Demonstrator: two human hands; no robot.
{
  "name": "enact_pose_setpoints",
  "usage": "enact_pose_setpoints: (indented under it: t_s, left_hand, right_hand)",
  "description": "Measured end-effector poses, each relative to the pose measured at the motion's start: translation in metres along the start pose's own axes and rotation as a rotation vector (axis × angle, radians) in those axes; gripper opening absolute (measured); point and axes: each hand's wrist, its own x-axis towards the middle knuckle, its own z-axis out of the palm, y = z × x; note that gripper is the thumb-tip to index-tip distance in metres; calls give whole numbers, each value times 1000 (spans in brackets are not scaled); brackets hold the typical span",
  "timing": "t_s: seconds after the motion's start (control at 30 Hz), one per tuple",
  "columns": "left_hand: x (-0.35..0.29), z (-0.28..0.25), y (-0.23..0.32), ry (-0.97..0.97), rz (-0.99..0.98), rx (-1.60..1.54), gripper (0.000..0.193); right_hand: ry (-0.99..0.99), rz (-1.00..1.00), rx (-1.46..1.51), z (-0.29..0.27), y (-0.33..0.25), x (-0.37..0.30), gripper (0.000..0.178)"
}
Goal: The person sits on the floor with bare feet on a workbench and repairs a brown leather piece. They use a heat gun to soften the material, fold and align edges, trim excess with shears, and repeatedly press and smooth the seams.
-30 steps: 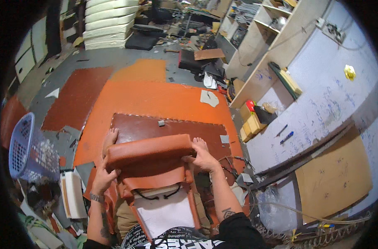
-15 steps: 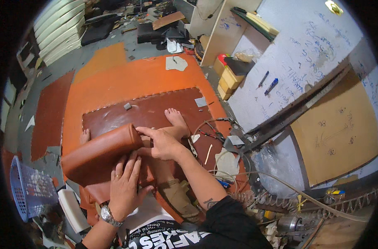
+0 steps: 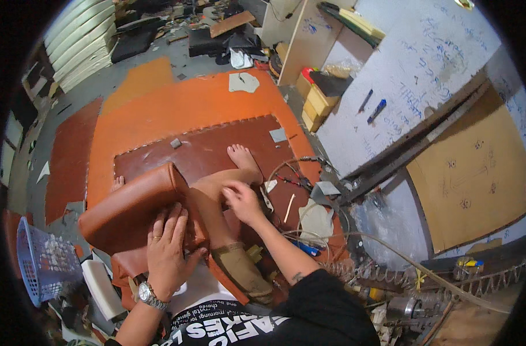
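A brown leather-covered cushion [image 3: 130, 205], with a rounded, roll-shaped top edge, rests across my lap and left leg. My left hand [image 3: 169, 245] lies flat on its near side, fingers stretched and together, thumb apart, pressing the leather. A loose brown flap [image 3: 222, 274] hangs from the cushion toward my right thigh. My right hand [image 3: 240, 200] is apart from the cushion, over my bare right shin. Its fingers are curled in together; whatever they may hold is too small or hidden to make out.
Orange and brown leather sheets [image 3: 182, 98] cover the floor ahead. A blue plastic basket [image 3: 41, 262] and a white foam block [image 3: 101, 288] stand at left. Hoses and cables [image 3: 332, 242] lie at right, beside a scribbled white panel [image 3: 413, 86] and a cardboard sheet [image 3: 470, 173].
My right hand has come off the cushion's end and moved right and slightly down to my shin, its fingers curling in. The cushion has tipped slightly left; my left hand stays on it.
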Motion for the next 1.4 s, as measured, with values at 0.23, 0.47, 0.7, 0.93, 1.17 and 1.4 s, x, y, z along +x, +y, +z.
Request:
enact_pose_setpoints:
  t_s: [0.23,0.47,0.7,0.93,1.17,1.4]
  left_hand:
    - [3,2,-1,77,36,-29,100]
    - [3,4,-1,87,12,-107,100]
    - [2,7,-6,104,40,-151,92]
    - [1,5,-8,116,48,-172,88]
    - [1,9,-16,159,86,-185,90]
    - [-1,10,-22,66,80,-257,95]
  right_hand:
    - [-311,452,-1146,-76,175,-204,64]
    - [-337,542,-1207,-52,183,-235,73]
    - [-175,613,-839,-82,143,-198,74]
    - [-137,294,-551,-97,-68,-130,55]
    - [-475,-331,-969,-38,-230,-81,74]
    - [-516,-348,-1091,-10,-236,-44,77]
